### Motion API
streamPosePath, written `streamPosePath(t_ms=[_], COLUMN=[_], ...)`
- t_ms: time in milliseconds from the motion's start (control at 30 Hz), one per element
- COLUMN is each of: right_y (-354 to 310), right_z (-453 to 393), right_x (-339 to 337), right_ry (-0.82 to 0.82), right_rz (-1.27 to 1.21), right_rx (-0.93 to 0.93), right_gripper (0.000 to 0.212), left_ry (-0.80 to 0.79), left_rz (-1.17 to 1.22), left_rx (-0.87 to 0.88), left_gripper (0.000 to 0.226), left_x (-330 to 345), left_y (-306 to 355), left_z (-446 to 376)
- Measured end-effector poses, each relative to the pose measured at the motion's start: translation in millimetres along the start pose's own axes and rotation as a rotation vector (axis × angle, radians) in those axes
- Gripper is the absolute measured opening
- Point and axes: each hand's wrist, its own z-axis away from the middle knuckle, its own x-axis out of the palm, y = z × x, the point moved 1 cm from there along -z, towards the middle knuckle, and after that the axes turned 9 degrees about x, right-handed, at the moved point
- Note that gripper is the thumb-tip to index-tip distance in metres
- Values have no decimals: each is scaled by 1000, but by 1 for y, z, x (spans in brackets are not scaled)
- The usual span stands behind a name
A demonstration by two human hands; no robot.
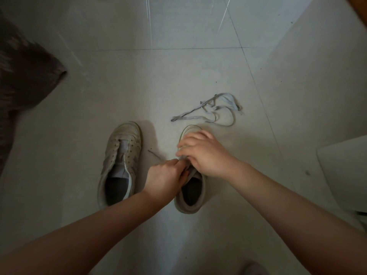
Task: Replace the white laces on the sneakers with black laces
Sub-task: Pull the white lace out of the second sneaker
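Two white sneakers stand side by side on the tiled floor. The left sneaker [121, 163] has bare eyelets and no lace. My hands cover the lacing area of the right sneaker [191, 197]. My left hand [164, 179] pinches a lace at that shoe's tongue; a thin lace end [155, 154] trails out to the left of it. My right hand [202, 153] lies over the shoe's front with its fingers curled at the eyelets, pinching the lace there. A removed white lace [214, 110] lies in a loose tangle on the floor beyond the right shoe.
A dark cloth or garment [25, 80] fills the left edge. A pale box-like object [345, 171] sits at the right edge. A brown wooden corner [357, 10] shows at the top right. Pale floor tiles [178, 76] stretch beyond the shoes.
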Motion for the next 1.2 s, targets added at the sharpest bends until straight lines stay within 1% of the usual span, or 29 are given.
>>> streamPosePath(t_ms=[67,133,200,267,333,400,467,533,600,667,700,733,800,833,867,900,967,1100,1200], right_y=[1,3,7,15,25,28,24,17,14,13,12,11,8,8,9,11,16,27,30], right_z=[-4,-4,-2,1,4,7,9,7,1,-7,-13,-19,-27,-26,-22,-15,7,47,57], right_x=[2,2,-3,-11,-15,-14,-13,-17,-25,-37,-42,-45,-44,-39,-34,-29,-17,11,26], right_ry=[-13,92,270,425,498,534,585,617,660,722,716,671,504,431,396,395,375,121,-13], right_rz=[124,136,47,-68,-148,-164,-152,-146,-193,-258,-281,-303,-331,-336,-341,-345,-393,-575,-647], right_rx=[-18,-9,88,242,345,385,378,321,294,287,267,242,250,286,316,337,376,565,653], right_gripper=[17,12,8,12,11,9,10,12,15,14,14,12,12,16,20,17,5,8,5], left_ry=[-4,5,-1,-7,-16,-14,-17,-30,-49,-57,-57,-58,-59,-57,-56,-54,-54,-66,-24], left_rz=[19,29,37,27,18,14,27,41,55,54,54,63,96,112,129,147,169,152,105], left_rx=[1,7,3,-2,-8,-6,-4,-3,0,1,-2,-6,-23,-37,-55,-76,-99,-34,-22], left_gripper=[32,30,29,27,26,26,27,28,29,30,31,30,30,30,31,31,31,36,34], left_x=[1,0,-1,-3,-4,-5,-4,-3,-2,-2,-2,-3,-1,-1,-1,-2,-5,-9,-15], left_y=[-1,-2,-2,-2,-1,-1,0,1,1,3,3,3,5,5,5,4,3,7,14], left_z=[0,0,-1,-1,-1,-2,-4,-7,-9,-6,-5,-4,-2,-1,0,1,3,3,-2])
